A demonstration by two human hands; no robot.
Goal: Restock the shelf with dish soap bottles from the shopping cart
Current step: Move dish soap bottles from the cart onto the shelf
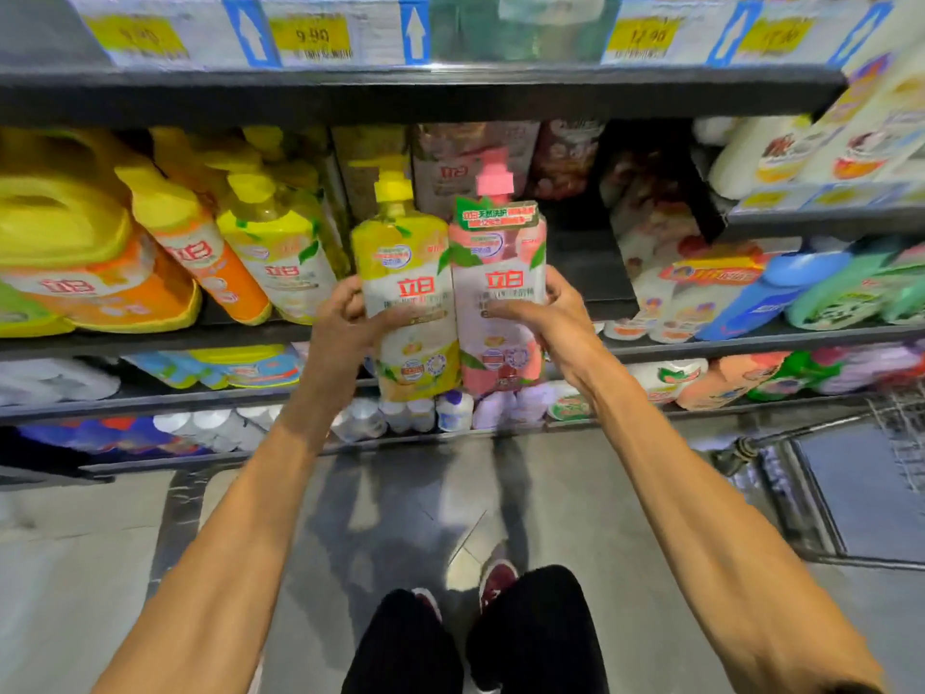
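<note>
Both hands (345,318) (555,313) grip paired soap bottles (450,293) before shelf (150,338)

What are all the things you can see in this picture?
yellow soap bottle: one, yellow, middle, touching the pink one
pink soap bottle: one, pink, middle, right of the yellow one
shelf bottles: several, yellow and orange, shelf at left
pouches: a few, pinkish, shelf behind the held bottles
price tags: several, yellow, along the top
shopping cart: one, grey, lower right
left hand: one, fingers round yellow soap bottle
right hand: one, fingers round pink soap bottle
</note>
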